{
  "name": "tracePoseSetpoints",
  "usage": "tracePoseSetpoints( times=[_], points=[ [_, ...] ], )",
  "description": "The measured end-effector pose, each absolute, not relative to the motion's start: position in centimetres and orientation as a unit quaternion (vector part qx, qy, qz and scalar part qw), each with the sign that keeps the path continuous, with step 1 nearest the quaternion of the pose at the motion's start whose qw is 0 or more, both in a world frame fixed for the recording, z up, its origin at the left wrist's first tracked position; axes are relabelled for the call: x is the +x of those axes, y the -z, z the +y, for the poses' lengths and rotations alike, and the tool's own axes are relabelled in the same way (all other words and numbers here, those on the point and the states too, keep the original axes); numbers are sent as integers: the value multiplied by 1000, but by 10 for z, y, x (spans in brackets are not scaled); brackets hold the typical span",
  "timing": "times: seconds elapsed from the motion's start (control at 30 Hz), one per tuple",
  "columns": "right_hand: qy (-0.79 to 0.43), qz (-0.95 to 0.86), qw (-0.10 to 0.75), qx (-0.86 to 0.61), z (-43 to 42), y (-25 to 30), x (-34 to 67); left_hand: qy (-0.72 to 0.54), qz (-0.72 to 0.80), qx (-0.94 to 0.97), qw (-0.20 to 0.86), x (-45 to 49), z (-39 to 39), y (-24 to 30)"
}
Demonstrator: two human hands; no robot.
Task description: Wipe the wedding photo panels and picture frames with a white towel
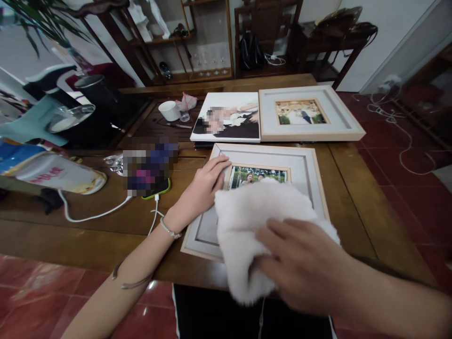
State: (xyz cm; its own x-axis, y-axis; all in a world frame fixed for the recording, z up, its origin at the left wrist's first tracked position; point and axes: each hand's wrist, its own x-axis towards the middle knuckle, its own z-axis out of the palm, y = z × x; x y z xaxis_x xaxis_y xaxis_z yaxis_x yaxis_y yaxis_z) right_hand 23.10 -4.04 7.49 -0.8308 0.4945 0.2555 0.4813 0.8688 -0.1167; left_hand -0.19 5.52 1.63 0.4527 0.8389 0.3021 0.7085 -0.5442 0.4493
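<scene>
A light wooden picture frame (319, 186) lies face up near the table's front edge, with a small photo in its middle. My left hand (211, 182) rests on its upper left side, fingers stretched along the rim and holding nothing. My right hand (300, 263) is closed on a fluffy white cloth (261, 207), slightly blurred. The cloth covers the lower part of the photo and much of the frame's lower right; whether it presses on the surface I cannot tell.
Behind lie a second photo frame (339, 132) and a white-edged photo panel (229, 134). A phone (157, 188) with a charging cable is at left, beside a large tin (60, 172). A white cup (169, 111) and a black pot (99, 101) stand farther back.
</scene>
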Motion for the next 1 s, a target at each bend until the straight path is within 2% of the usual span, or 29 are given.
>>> tracePoseSetpoints(
  times=[0.13, 0.27, 0.43, 0.6, 0.67, 0.9, 1.0],
  points=[
    [111, -912, 66, -389, 5, -74, 243, -252, 458, 844, 122, -2, 56, -15],
    [212, -848, 39, -484, 29, -76, 251, -259, 451, 846, 121, -3, 56, -12],
    [114, -890, 2, -441, -1, -73, 236, -267, 452, 843, 118, -4, 57, -9],
    [-3, -957, 43, -287, -55, -76, 225, -265, 448, 845, 120, -4, 57, -10],
    [-22, -960, 47, -274, -58, -79, 226, -260, 450, 846, 122, -4, 57, -11],
    [133, -905, 61, -400, 20, -67, 244, -272, 433, 851, 119, -5, 58, -10],
    [210, -874, 94, -428, 41, -58, 252, -274, 432, 851, 120, -5, 58, -10]
  ],
)
